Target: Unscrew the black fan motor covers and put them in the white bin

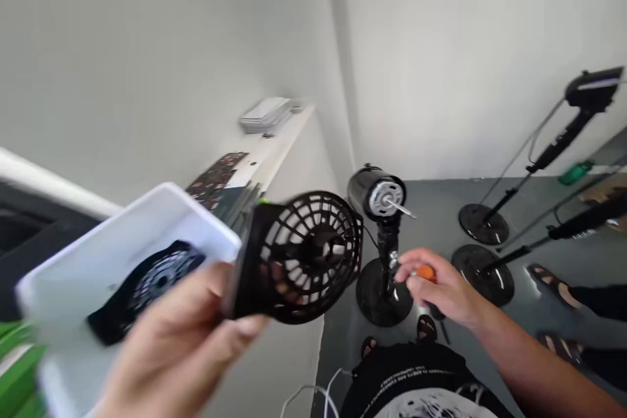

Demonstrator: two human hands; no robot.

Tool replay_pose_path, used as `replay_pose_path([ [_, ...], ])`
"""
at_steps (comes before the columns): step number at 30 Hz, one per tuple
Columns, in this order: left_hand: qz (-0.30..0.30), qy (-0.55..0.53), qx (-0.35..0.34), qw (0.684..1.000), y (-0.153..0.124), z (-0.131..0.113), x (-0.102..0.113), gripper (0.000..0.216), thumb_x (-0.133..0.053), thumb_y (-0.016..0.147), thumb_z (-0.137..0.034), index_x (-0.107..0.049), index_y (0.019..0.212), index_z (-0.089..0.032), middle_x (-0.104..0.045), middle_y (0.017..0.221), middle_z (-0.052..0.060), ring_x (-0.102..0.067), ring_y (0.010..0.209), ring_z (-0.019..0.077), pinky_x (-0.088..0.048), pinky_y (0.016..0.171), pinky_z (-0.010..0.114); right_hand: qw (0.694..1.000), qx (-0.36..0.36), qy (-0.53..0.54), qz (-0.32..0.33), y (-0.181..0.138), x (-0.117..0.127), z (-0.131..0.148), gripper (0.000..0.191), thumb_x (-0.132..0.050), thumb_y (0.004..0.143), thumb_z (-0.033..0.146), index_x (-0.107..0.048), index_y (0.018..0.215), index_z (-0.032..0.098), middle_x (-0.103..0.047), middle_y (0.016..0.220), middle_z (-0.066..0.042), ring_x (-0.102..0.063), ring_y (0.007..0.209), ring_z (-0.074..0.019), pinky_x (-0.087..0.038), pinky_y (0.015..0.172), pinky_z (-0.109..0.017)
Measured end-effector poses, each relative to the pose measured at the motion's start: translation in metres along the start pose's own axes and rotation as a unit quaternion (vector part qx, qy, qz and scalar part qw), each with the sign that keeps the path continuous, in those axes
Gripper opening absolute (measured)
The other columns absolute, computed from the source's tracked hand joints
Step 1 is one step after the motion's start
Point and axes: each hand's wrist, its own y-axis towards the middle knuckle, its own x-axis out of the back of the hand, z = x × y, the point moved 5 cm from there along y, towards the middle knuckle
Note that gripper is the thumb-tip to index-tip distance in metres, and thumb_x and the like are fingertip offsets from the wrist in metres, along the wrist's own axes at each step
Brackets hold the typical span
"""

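My left hand [191,333] grips a black plastic fan motor cover [313,255] by its edge, its round slotted grille facing me. To its right stands a black pedestal fan [389,241] without blades, its motor [386,199] bare and the metal shaft pointing out. My right hand [438,287] is closed around what looks like an orange-handled screwdriver [425,273]; most of it is hidden by the fingers. Those fingertips are close to the fan's pole, by a small silvery part [393,259]; whether they touch it I cannot tell.
A white bin [166,199] at the left holds another black cover [157,284]. Behind it a white ledge [287,144] carries a stack of papers [266,114]. More fan stands [484,223] occupy the right, near another person's feet [556,284]. A white cable [327,392] hangs below.
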Motion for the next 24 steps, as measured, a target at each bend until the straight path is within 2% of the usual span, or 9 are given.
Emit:
replay_pose_path([
  [1,0.022,-0.050,-0.047,0.997,0.006,-0.024,-0.025,0.022,-0.052,0.096,-0.010,-0.064,0.103,-0.026,-0.078,0.094,0.003,-0.070,0.075,0.0178,-0.063,0.062,0.030,0.999,0.009,0.029,0.036,0.005,-0.011,0.009,0.043,-0.070,0.103,0.045,-0.062,0.133,0.016,-0.071,0.105,-0.004,-0.063,0.071,-0.0086,-0.057,0.063,-0.023],
  [5,0.080,-0.063,-0.205,0.973,0.023,-0.093,-0.100,0.040,-0.051,0.086,0.006,-0.065,0.112,-0.021,-0.080,0.104,0.009,-0.076,0.105,0.0219,-0.066,0.096,0.033,0.983,0.000,0.126,0.134,0.022,-0.020,0.022,0.075,-0.046,0.103,0.079,-0.056,0.143,0.017,-0.071,0.092,-0.003,-0.057,0.054,-0.0064,-0.045,0.047,-0.020],
  [8,0.095,-0.093,-0.240,0.962,0.029,-0.114,-0.128,0.038,-0.045,0.085,0.008,-0.063,0.099,-0.023,-0.074,0.079,0.003,-0.076,0.104,0.0209,-0.063,0.099,0.032,0.967,-0.024,0.150,0.203,0.026,-0.007,0.024,0.104,-0.055,0.079,0.100,-0.056,0.144,0.019,-0.068,0.088,-0.001,-0.062,0.052,-0.0086,-0.040,0.042,-0.019],
  [10,0.079,-0.115,-0.227,0.964,0.032,-0.120,-0.137,0.037,-0.042,0.085,0.008,-0.059,0.090,-0.024,-0.071,0.074,0.002,-0.076,0.099,0.0194,-0.064,0.094,0.030,0.958,-0.033,0.149,0.241,0.022,0.002,0.027,0.118,-0.078,0.063,0.096,-0.052,0.150,0.021,-0.069,0.092,-0.001,-0.066,0.057,-0.0099,-0.041,0.044,-0.018],
  [12,0.064,-0.101,-0.224,0.967,0.033,-0.124,-0.143,0.035,-0.042,0.086,0.007,-0.058,0.087,-0.024,-0.075,0.080,0.002,-0.076,0.099,0.0188,-0.063,0.096,0.031,0.953,-0.035,0.149,0.260,0.015,0.008,0.032,0.129,-0.090,0.056,0.087,-0.044,0.159,0.023,-0.069,0.096,-0.001,-0.068,0.065,-0.0110,-0.045,0.050,-0.019],
  [14,0.059,-0.071,-0.237,0.967,0.035,-0.128,-0.147,0.034,-0.043,0.089,0.005,-0.060,0.087,-0.024,-0.078,0.088,0.002,-0.075,0.104,0.0190,-0.060,0.107,0.034,0.953,-0.035,0.152,0.261,0.007,0.013,0.036,0.136,-0.090,0.056,0.085,-0.036,0.164,0.025,-0.069,0.098,-0.001,-0.068,0.070,-0.0120,-0.050,0.056,-0.022],
  [19,0.070,-0.050,-0.290,0.953,0.045,-0.131,-0.149,0.031,-0.047,0.098,-0.003,-0.067,0.091,-0.026,-0.074,0.076,-0.003,-0.074,0.100,0.0175,-0.049,0.121,0.034,0.966,-0.068,0.141,0.206,-0.013,0.018,0.036,0.138,-0.095,0.060,0.076,-0.025,0.168,0.026,-0.069,0.116,-0.008,-0.067,0.075,-0.0118,-0.053,0.063,-0.026],
  [22,0.075,-0.059,-0.321,0.942,0.050,-0.125,-0.147,0.026,-0.053,0.100,-0.008,-0.066,0.085,-0.026,-0.074,0.078,-0.005,-0.073,0.096,0.0157,-0.049,0.122,0.033,0.978,-0.064,0.131,0.149,-0.023,0.016,0.042,0.149,-0.097,0.056,0.076,-0.017,0.170,0.023,-0.068,0.126,-0.011,-0.069,0.095,-0.0165,-0.059,0.088,-0.036],
  [24,0.074,-0.065,-0.337,0.936,0.050,-0.117,-0.145,0.023,-0.058,0.099,-0.011,-0.068,0.085,-0.026,-0.076,0.081,-0.005,-0.073,0.098,0.0159,-0.050,0.121,0.036,0.984,-0.050,0.121,0.118,-0.028,0.012,0.049,0.152,-0.096,0.055,0.079,-0.015,0.171,0.023,-0.065,0.137,-0.014,-0.069,0.110,-0.0210,-0.055,0.108,-0.046],
])
